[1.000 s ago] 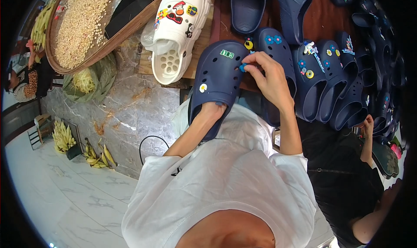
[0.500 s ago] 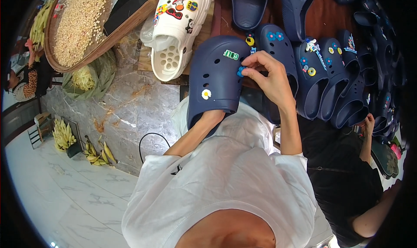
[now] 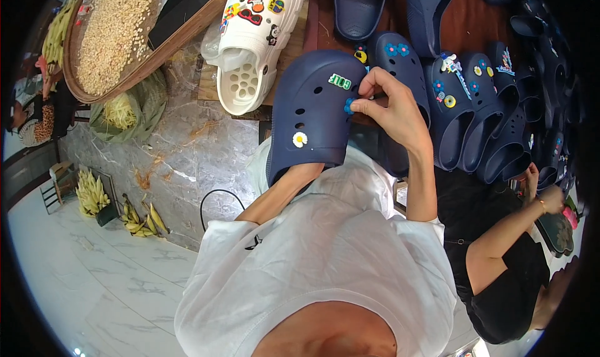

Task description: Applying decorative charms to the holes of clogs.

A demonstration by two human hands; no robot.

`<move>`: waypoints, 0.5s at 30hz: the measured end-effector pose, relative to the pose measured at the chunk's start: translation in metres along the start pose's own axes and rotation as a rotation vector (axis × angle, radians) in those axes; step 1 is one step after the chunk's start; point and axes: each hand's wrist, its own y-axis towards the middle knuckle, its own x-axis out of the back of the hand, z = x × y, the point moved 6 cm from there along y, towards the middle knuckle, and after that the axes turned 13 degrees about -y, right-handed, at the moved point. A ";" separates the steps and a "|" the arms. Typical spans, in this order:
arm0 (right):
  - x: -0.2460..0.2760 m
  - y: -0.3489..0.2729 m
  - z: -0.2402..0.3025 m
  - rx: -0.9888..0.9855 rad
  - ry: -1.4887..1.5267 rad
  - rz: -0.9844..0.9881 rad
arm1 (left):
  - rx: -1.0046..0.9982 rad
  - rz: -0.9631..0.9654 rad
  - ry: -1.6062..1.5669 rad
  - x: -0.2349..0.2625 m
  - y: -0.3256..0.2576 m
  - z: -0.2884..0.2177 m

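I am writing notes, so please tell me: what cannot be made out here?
In the head view:
Left hand: fingers hidden inside the navy clog.
Blue flower charm: partly covered by the right hand; seating unclear.
White clog: toe cut off by upper edge.
Far-right clogs: details too small near rim.

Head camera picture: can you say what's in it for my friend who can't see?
A person's left hand reaches inside a navy clog while the right hand pinches a blue flower charm at its right side. A white clog lies to the upper left, more navy clogs to the right.
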 end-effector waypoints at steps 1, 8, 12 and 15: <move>0.000 0.000 -0.005 -0.067 0.047 -0.002 | 0.005 0.002 0.005 0.001 0.001 -0.005; -0.031 -0.011 -0.014 0.010 0.249 -0.167 | 0.004 -0.001 0.032 -0.004 -0.002 -0.009; -0.040 -0.011 -0.031 -0.059 0.407 -0.002 | 0.007 -0.009 0.043 -0.001 -0.012 -0.013; -0.039 -0.012 -0.037 -0.097 0.463 0.028 | 0.002 -0.015 0.059 -0.008 -0.008 -0.010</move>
